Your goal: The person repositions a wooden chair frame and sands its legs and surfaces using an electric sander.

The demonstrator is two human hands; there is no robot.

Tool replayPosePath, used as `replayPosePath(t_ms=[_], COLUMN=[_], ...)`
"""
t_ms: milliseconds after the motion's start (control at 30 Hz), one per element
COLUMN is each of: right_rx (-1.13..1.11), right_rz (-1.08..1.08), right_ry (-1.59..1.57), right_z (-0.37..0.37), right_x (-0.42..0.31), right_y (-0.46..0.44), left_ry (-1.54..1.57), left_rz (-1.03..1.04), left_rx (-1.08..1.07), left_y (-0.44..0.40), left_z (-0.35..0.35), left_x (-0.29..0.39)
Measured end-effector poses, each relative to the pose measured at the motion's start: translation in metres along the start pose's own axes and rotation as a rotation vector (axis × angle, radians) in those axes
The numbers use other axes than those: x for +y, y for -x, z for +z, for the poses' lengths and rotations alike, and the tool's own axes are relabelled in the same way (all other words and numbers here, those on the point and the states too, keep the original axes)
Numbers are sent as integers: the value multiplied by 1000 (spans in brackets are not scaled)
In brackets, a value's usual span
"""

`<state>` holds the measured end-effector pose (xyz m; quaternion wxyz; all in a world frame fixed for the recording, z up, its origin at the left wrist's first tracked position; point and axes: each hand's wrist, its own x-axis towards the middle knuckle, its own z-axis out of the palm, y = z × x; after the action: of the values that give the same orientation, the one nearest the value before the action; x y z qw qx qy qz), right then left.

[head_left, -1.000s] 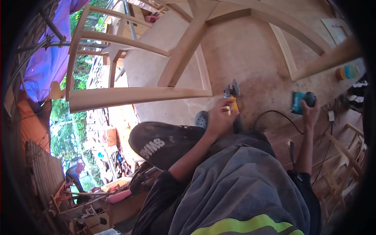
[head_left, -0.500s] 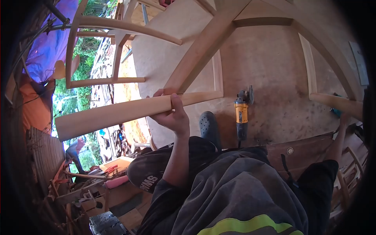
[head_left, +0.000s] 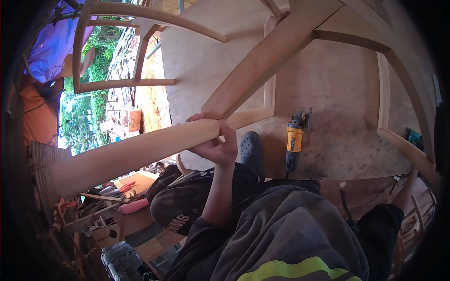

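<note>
A large pale wooden chair frame (head_left: 262, 65) spans the view in front of me, its parts meeting at angled joints. My left hand (head_left: 216, 149) is closed round the frame near a joint, thumb on the near side; a thick rounded wooden piece (head_left: 117, 149) runs left from there. At the far right my right hand (head_left: 412, 174) reaches up to the frame's right-hand wooden piece (head_left: 412, 153); its fingers are hidden behind the wood and the dark image edge. Beyond the frame, a yellow and black angle grinder (head_left: 294, 140) lies on the board, disc pointing away.
A stained plywood board (head_left: 342, 122) lies under the grinder. My shoe (head_left: 251, 152) rests at its near edge. Another wooden frame (head_left: 126, 86) stands at the upper left. A teal tool (head_left: 413, 138) shows at the right. Scraps and a pink roll (head_left: 134, 206) lie at lower left.
The held frame has shifted and tilted; its left piece now reaches further left and looks larger. My left hand has moved slightly right, and my right hand sits lower. The view has shifted a little.
</note>
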<state>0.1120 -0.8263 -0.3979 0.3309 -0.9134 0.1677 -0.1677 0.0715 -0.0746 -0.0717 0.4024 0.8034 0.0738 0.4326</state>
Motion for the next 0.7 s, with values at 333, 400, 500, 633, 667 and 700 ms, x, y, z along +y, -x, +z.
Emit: replayPosePath(t_ms=[333, 400, 500, 633, 667, 700], right_rx=[-221, -244, -218, -334, -262, -229], right_rz=[216, 244, 261, 280, 196, 166], right_ry=[-285, -342, -390, -623, -563, -561], right_z=[-38, -22, -53, 15, 15, 8], right_x=[-43, -41, -81, -233, -247, -252], right_y=[83, 76, 106, 71, 65, 59], left_ry=[83, 112, 82, 88, 51, 12], left_rz=[-551, -634, -738, -847, -772, -694], left_rx=[-200, -257, -397, -488, -504, -513], left_y=[101, 132, 153, 153, 149, 147], left_z=[20, 29, 34, 42, 40, 38], left_x=[-85, -123, -156, -171, -167, -164])
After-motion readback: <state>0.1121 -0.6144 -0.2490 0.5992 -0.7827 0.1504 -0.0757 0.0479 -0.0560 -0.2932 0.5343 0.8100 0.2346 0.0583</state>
